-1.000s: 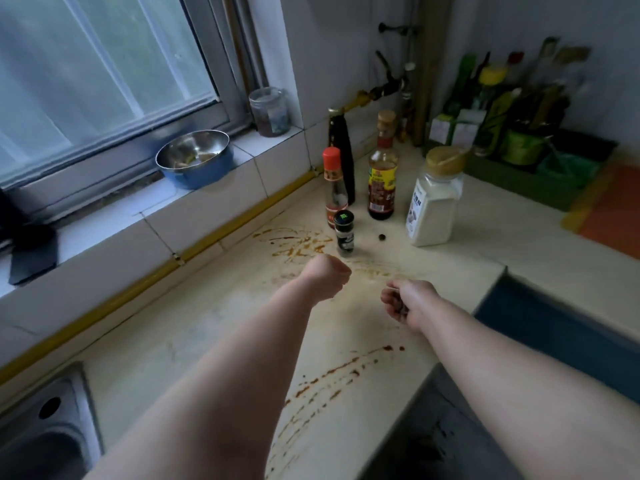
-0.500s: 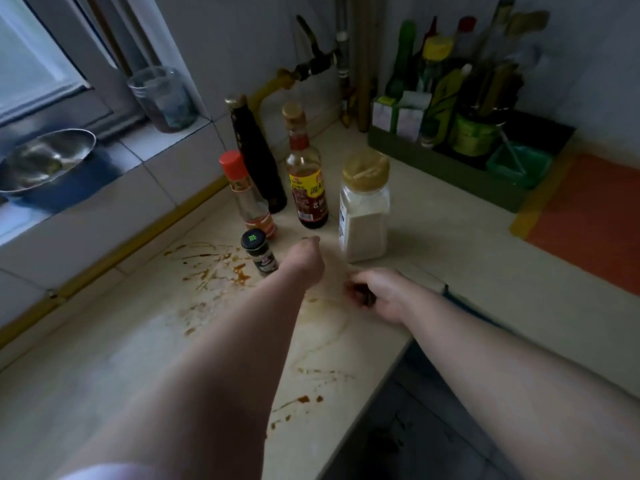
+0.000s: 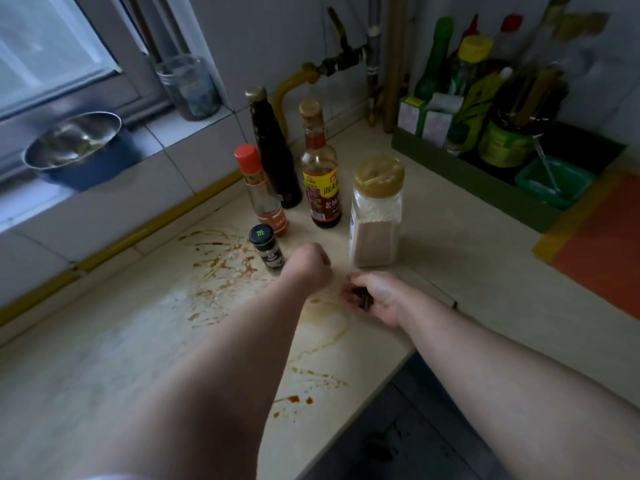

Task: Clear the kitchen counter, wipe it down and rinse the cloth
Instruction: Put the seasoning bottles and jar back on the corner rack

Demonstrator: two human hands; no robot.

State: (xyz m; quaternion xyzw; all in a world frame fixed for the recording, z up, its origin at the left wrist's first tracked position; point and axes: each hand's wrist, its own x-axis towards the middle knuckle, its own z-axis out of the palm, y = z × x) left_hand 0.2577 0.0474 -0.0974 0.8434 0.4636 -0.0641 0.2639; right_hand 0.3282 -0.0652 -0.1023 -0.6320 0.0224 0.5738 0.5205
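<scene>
Sauce bottle [image 3: 320, 174] upright; right hand [image 3: 377, 296] grips dark item [image 3: 362, 301].

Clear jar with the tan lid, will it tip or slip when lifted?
The clear tan-lidded jar looks nearly full of white powder, so probably heavy. Its flat sides and broad base should resist tipping and rolling. Smooth walls may slip.

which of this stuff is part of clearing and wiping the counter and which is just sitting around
Part of the job: counter, brown sauce stains, black-capped spice jar, red-capped bottle, dark sauce bottle, soy sauce bottle, tan-lidded jar, dark bits in the right hand.
Just lying about: steel bowl and glass jar on the sill, green tray of bottles, orange mat.
</scene>
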